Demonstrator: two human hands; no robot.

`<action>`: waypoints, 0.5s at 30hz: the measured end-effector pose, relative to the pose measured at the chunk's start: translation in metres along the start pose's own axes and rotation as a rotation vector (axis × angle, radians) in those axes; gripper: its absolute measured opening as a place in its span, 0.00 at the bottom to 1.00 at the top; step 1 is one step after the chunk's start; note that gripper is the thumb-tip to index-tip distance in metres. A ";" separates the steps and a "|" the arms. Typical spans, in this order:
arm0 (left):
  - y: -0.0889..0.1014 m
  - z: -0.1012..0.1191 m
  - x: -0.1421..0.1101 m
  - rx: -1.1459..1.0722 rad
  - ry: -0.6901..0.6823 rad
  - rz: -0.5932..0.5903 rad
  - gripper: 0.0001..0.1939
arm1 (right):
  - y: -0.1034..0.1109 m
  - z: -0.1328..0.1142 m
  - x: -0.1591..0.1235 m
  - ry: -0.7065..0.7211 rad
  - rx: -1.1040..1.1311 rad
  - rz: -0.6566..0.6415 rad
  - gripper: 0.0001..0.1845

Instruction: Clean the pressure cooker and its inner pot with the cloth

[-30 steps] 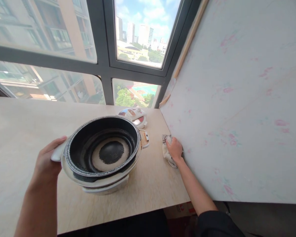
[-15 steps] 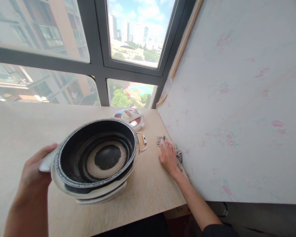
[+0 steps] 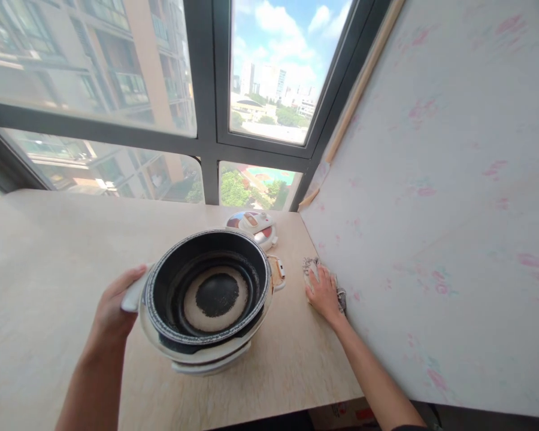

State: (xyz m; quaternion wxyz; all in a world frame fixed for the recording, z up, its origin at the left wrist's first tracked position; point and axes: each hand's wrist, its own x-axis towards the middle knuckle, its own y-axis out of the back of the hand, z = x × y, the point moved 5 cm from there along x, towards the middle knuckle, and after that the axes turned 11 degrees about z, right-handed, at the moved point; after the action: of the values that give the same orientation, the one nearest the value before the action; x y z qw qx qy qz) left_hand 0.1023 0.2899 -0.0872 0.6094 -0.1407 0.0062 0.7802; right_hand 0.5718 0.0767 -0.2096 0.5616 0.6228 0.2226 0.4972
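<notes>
My left hand (image 3: 118, 304) is closed around the white side handle of an electric cooker (image 3: 209, 359). Inside its white body sits a black pot (image 3: 167, 287), its rim worn and its floor marked with a pale ring around a dark centre. The cooker tilts toward me; whether its base touches the surface is hard to see. To its right, my right hand (image 3: 324, 294) presses a crumpled patterned cloth (image 3: 311, 264) onto the counter beside the wall, fingers bent over it. Part of the cloth is hidden under the palm. Behind the cooker lies a white lid (image 3: 254, 227) with a handle.
The pale counter (image 3: 63, 263) runs back to a grey-framed window (image 3: 209, 137). On the right stands a wall (image 3: 431, 251) with faded floral paper, peeling near the window corner. Boxes or similar things show dimly below the counter's front edge.
The view has turned a little left, so everything sits farther right and lower. My left hand keeps its hold on the cooker, and my right hand stays on the cloth by the wall.
</notes>
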 end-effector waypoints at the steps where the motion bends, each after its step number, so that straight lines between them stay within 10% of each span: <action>1: 0.001 0.001 0.000 0.016 -0.014 0.000 0.12 | -0.001 0.000 0.001 0.000 0.011 -0.048 0.32; 8: 0.018 0.007 0.001 0.291 0.020 0.051 0.23 | 0.007 -0.009 0.032 -0.094 0.115 -0.121 0.35; 15: 0.000 0.035 -0.009 0.747 -0.163 -0.152 0.28 | 0.030 -0.066 0.128 0.053 0.502 -0.096 0.32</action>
State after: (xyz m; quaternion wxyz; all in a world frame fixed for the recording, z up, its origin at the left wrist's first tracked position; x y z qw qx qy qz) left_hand 0.0969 0.2879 -0.0520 0.6731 0.1534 0.2309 0.6857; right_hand 0.5582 0.2074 -0.1432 0.4060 0.7183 0.3830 0.4153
